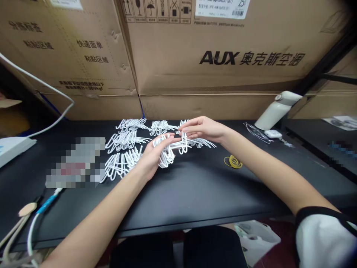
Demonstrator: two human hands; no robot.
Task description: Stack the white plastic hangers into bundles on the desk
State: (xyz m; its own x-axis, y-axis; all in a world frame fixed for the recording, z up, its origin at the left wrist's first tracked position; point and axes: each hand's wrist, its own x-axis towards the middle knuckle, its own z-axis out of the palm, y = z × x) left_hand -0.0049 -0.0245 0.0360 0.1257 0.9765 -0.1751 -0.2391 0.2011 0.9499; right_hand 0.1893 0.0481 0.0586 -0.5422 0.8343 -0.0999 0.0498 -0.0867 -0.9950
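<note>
My left hand (152, 158) is closed around a bundle of white bent-wire hooks (167, 157), their curved ends hanging below the fingers. Just to its right, my right hand (208, 129) pinches a few white hooks (183, 144) between thumb and fingers, close to that bundle. More hooks lie in groups on the black table: one group (121, 163) beside my left wrist, another group (122, 139) behind it, and a group (160, 127) beyond both hands. Part of a further group (205, 143) shows under my right hand. My fingers hide how many hooks each hand holds.
Yellow rubber bands (233, 162) lie right of centre on the black table (195, 197). A white bottle (277, 111), glasses (255, 132) and a white earphone case (273, 134) stand at right. Large cardboard boxes (178, 74) wall the back. A blurred-out object (75, 160) and cables occupy the left.
</note>
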